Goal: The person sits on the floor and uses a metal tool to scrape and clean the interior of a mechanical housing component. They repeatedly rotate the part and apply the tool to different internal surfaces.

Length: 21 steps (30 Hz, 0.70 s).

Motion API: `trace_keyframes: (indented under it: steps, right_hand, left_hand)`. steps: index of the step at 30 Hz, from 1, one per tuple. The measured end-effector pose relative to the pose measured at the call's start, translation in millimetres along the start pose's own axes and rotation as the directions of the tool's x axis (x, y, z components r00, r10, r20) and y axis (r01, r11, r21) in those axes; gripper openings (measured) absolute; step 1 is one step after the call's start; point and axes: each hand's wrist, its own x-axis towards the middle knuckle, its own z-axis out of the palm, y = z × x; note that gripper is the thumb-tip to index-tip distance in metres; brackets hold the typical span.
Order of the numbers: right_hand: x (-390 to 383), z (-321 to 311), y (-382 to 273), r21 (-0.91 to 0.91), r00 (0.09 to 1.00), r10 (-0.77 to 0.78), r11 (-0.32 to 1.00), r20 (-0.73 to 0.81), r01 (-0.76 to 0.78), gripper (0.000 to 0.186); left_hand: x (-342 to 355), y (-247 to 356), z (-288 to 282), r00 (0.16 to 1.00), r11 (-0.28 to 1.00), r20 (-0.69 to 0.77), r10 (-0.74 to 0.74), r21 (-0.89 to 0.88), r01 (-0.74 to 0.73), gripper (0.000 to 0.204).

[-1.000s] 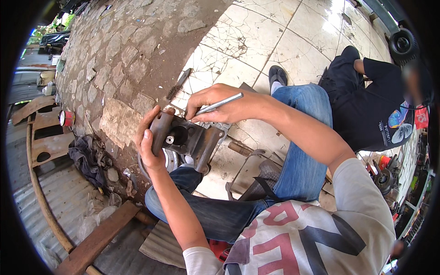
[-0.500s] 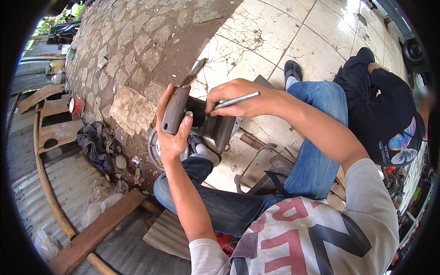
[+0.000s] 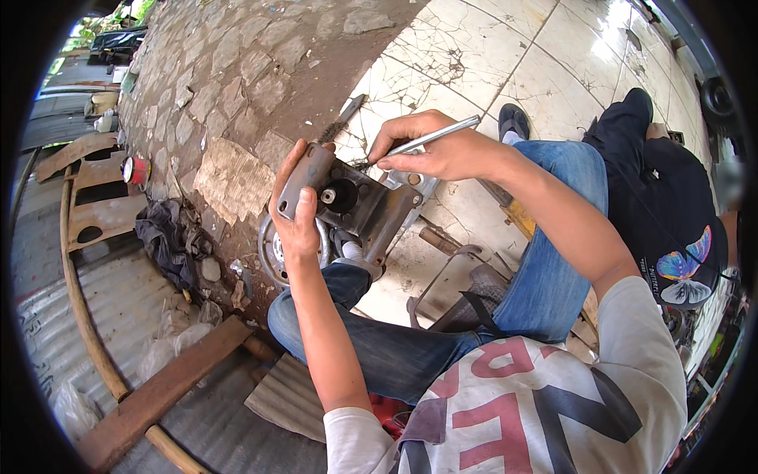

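Seated person at work, left to right. At the far left, corrugated metal sheets (image 3: 87,316) lie beneath a wooden pole (image 3: 82,308). A red tin (image 3: 136,171) and a dark cloth (image 3: 164,241) lie near them, followed by a tan flat piece (image 3: 233,182) on the stony ground. The left hand (image 3: 295,212) grips the left end of a dark metal bracket (image 3: 369,212), thumb on its near face. The bracket is held tilted in front of the person, above the lower legs. A wire brush (image 3: 352,108) lies on the floor just beyond it. The right hand (image 3: 430,148) pinches a slim metal rod (image 3: 444,132) near the bracket's upper edge; contact cannot be determined. At the far right sits a co-worker (image 3: 667,186) in dark clothing.
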Motion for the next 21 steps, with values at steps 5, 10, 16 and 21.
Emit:
trace_keyframes:
  steps: [5, 10, 16, 21]
  right_hand:
    - [1, 4, 6, -0.053, 1.0, -0.029, 0.998, -0.003, 0.028, 0.019]
    - [1, 7, 5, -0.041, 0.998, -0.05, 0.998, -0.039, 0.049, 0.018]
    - [1, 10, 7, -0.027, 0.995, -0.022, 0.999, -0.101, 0.019, 0.017]
    - [2, 13, 9, -0.006, 0.992, 0.0, 1.0, -0.123, 0.0, 0.02]
  left_hand:
    - [-1, 0, -3, 1.0, 1.0, -0.018, -0.018, -0.008, 0.017, 0.082]
    - [-1, -3, -1, 0.998, 0.999, -0.051, 0.032, 0.035, -0.031, 0.075]
    - [-1, -3, 0, 0.999, 0.999, -0.05, -0.003, -0.045, 0.001, 0.079]
    - [0, -8, -3, 0.997, 0.988, -0.049, -0.053, -0.149, 0.045, 0.078]
